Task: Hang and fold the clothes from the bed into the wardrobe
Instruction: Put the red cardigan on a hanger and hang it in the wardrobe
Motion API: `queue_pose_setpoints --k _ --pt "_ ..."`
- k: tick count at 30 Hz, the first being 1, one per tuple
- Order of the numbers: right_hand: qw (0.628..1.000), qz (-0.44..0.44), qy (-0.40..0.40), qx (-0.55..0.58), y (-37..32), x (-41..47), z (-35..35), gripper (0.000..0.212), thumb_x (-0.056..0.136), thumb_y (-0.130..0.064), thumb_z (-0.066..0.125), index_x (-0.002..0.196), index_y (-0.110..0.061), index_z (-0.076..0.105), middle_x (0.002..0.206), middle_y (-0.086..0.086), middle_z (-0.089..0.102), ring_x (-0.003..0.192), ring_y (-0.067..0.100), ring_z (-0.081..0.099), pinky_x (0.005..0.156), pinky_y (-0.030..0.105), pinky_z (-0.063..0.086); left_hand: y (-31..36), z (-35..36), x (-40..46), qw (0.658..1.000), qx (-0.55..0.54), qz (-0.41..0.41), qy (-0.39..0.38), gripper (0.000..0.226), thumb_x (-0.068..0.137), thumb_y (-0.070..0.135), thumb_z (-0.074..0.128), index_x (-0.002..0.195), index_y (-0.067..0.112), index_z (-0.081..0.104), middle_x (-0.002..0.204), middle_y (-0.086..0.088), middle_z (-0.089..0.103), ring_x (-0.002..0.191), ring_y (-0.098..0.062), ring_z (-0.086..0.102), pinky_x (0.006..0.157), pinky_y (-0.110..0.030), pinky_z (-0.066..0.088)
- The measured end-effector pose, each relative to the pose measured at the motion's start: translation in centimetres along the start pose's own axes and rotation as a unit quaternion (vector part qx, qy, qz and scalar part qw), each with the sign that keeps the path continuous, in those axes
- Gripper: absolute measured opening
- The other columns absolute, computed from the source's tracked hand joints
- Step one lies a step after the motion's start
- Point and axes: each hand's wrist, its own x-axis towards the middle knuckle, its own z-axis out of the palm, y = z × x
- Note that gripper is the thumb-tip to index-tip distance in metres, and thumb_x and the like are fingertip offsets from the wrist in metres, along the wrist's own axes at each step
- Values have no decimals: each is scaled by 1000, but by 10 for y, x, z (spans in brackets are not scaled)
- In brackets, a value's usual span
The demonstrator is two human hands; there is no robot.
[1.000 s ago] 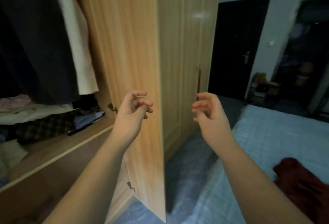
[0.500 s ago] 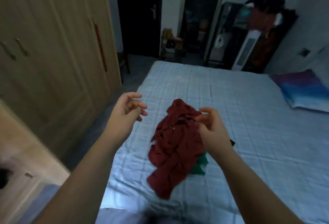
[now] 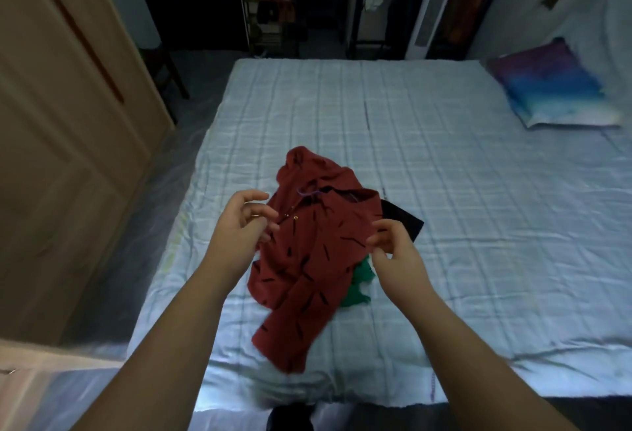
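reaching over bed, both hands empty. left hand fingers loosely spread, hovering at left edge of red shirt. right hand fingers half curled, at shirt's right edge, can't tell if touching cloth. shirt crumpled near bed's front edge, dark dashes on it. green garment and black garment mostly buried under it. pillow at far right corner. wardrobe on left, cut off by frame.
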Motion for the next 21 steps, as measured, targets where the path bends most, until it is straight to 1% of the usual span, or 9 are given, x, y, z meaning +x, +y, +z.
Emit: queue_pose_setpoints --k 4,6,9,11,13,15,18,21 --pt "998 55 8 -30 14 54 27 37 90 4 49 112 -24 54 95 -1 65 74 10 58 53 9 43 -28 -3 66 999 12 -38 -17 38 88 -17 43 113 9 54 87 -9 63 69 -20 62 63 -30 46" --pt "996 82 2 -44 25 81 48 37 89 3 48 111 -25 55 94 -3 64 72 10 58 53 12 43 -44 -7 98 998 13 -59 -19 38 88 -16 43 109 13 55 86 -8 63 69 -20 61 64 -32 46" --pt "992 113 6 -60 42 117 82 36 86 2 49 108 -26 55 92 -3 63 76 16 59 62 23 42 -64 -9 137 996 18 -80 -23 38 87 -16 42 109 12 54 85 -6 63 69 -19 61 64 -31 47" --pt "988 135 11 -68 55 140 105 34 85 -1 50 105 -28 53 92 -3 62 76 17 59 62 26 41 -80 -8 159 995 21 -94 -33 39 88 -16 41 109 14 54 86 -6 63 70 -17 62 64 -30 47" --pt "985 150 11 -85 68 159 123 32 85 -5 51 106 -29 52 93 -3 62 77 16 60 64 28 44 -96 -4 179 993 26 -109 -42 39 87 -15 42 108 16 54 87 -6 64 69 -14 63 63 -28 47" --pt "981 163 5 -102 83 173 134 28 86 -10 53 107 -29 53 94 -3 62 79 17 62 70 32 48 -111 1 194 990 27 -132 -43 39 86 -15 43 109 14 55 87 -6 65 69 -13 64 62 -26 47" --pt "973 176 -11 -147 110 198 143 25 88 -16 57 112 -24 57 105 2 62 91 22 62 81 36 50 -135 9 212 987 19 -152 -41 39 86 -15 43 107 16 56 87 -5 65 69 -13 64 60 -24 46" --pt "967 174 -12 -184 137 235 149 27 91 -16 60 118 -15 60 113 10 60 103 29 59 89 34 45 -161 17 230 986 17 -161 -27 41 86 -16 42 103 19 56 84 -3 65 68 -14 64 59 -25 47"
